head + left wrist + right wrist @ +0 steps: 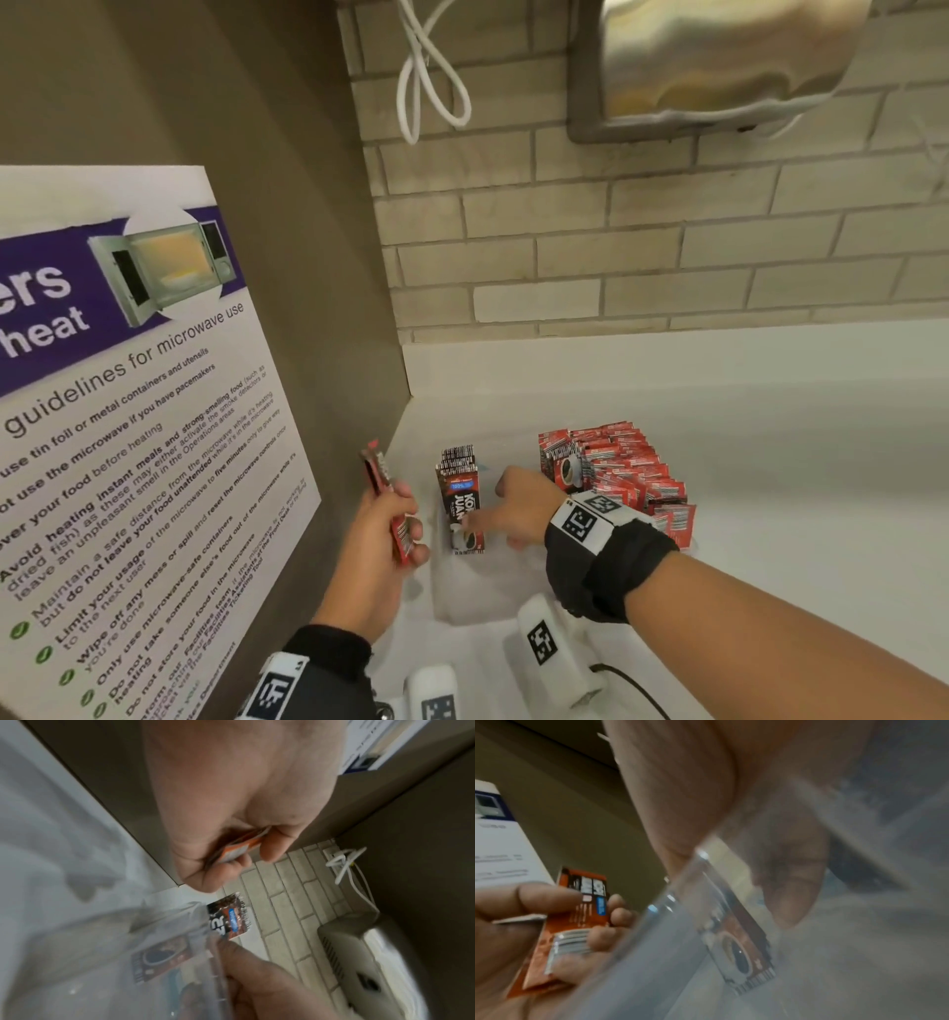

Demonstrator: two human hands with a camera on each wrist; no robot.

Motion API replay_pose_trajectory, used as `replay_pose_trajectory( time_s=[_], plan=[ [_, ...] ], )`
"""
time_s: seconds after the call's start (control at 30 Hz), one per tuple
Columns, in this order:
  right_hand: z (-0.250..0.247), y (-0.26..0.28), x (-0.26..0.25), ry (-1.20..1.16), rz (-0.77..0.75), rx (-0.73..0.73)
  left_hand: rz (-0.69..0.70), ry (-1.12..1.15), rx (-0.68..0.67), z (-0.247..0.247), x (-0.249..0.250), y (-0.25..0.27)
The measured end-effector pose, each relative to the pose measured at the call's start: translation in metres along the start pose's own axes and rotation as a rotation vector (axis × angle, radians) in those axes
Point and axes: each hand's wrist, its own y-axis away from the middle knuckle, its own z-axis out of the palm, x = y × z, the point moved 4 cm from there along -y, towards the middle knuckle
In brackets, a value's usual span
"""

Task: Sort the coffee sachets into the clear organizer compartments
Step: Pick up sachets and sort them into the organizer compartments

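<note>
A clear organizer (pixel 477 591) stands on the white counter in the corner. Its left compartment holds a row of upright black-and-red coffee sachets (pixel 462 498); the right one is packed with red sachets (pixel 616 478). My right hand (pixel 513 509) reaches into the organizer, its straight fingers touching the front black sachet (pixel 741 953) and its thumb raised. The clear wall (pixel 667 933) blurs that hand in the right wrist view. My left hand (pixel 395 519) hovers left of the organizer and grips a small stack of red sachets (pixel 577 923), seen edge-on (pixel 239 850) between thumb and fingers.
A brown side panel with a microwave poster (pixel 128 411) rises close on the left. A brick wall (pixel 667 257) stands behind, with a metal dispenser (pixel 719 67) and a white cable (pixel 431 77) on it. White marker-tagged devices (pixel 549 647) lie near the counter's front.
</note>
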Motion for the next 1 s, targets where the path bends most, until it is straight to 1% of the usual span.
replay_pose_trajectory(
  time_s=[0.03, 0.1, 0.17, 0.2, 0.23, 0.3, 0.33, 0.4, 0.47, 0.53, 0.6, 0.63, 0.7, 0.73, 0.8, 0.83, 0.9, 1.0],
  plan=[
    [-0.004, 0.004, -0.003, 0.038, -0.023, 0.011, -0.007, 0.074, -0.028, 0.001, 0.004, 0.003],
    [-0.014, 0.014, -0.012, 0.085, -0.096, 0.077, -0.004, 0.138, -0.091, 0.001, 0.012, 0.009],
    [-0.023, 0.024, -0.024, 0.039, -0.205, 0.192, 0.015, 0.149, -0.165, 0.002, 0.018, 0.012],
    [-0.025, 0.029, -0.029, -0.031, -0.251, 0.237, 0.033, 0.120, -0.200, 0.004, 0.021, 0.014],
    [-0.026, 0.034, -0.035, -0.136, -0.289, 0.245, 0.056, 0.070, -0.224, 0.007, 0.024, 0.015],
    [-0.021, 0.044, -0.043, -0.401, -0.340, 0.167, 0.113, -0.062, -0.250, 0.014, 0.027, 0.019],
    [-0.018, 0.048, -0.045, -0.528, -0.352, 0.127, 0.143, -0.131, -0.258, 0.016, 0.028, 0.020],
    [-0.017, 0.053, -0.043, -0.708, -0.349, 0.121, 0.209, -0.251, -0.275, 0.018, 0.029, 0.021],
    [-0.019, 0.053, -0.039, -0.777, -0.336, 0.121, 0.241, -0.326, -0.285, 0.018, 0.028, 0.022],
    [-0.022, 0.052, -0.036, -0.806, -0.355, 0.102, 0.259, -0.340, -0.291, 0.019, 0.027, 0.024],
    [-0.030, 0.054, -0.036, -0.882, -0.438, 0.124, 0.292, -0.297, -0.255, 0.019, 0.028, 0.024],
    [-0.036, 0.055, -0.037, -0.906, -0.499, 0.151, 0.304, -0.255, -0.209, 0.019, 0.029, 0.023],
    [-0.046, 0.059, -0.039, -0.866, -0.632, 0.233, 0.280, -0.135, -0.115, 0.017, 0.031, 0.022],
    [-0.048, 0.061, -0.038, -0.807, -0.691, 0.284, 0.250, -0.066, -0.104, 0.019, 0.030, 0.023],
    [-0.049, 0.061, -0.037, -0.636, -0.768, 0.382, 0.203, 0.033, -0.151, 0.028, 0.031, 0.028],
    [-0.048, 0.060, -0.035, -0.550, -0.791, 0.419, 0.201, 0.046, -0.181, 0.032, 0.031, 0.030],
    [-0.042, 0.059, -0.031, -0.398, -0.842, 0.470, 0.231, 0.003, -0.209, 0.036, 0.029, 0.033],
    [-0.037, 0.059, -0.027, -0.245, -0.871, 0.532, 0.298, -0.146, -0.150, 0.031, 0.026, 0.031]
  ],
)
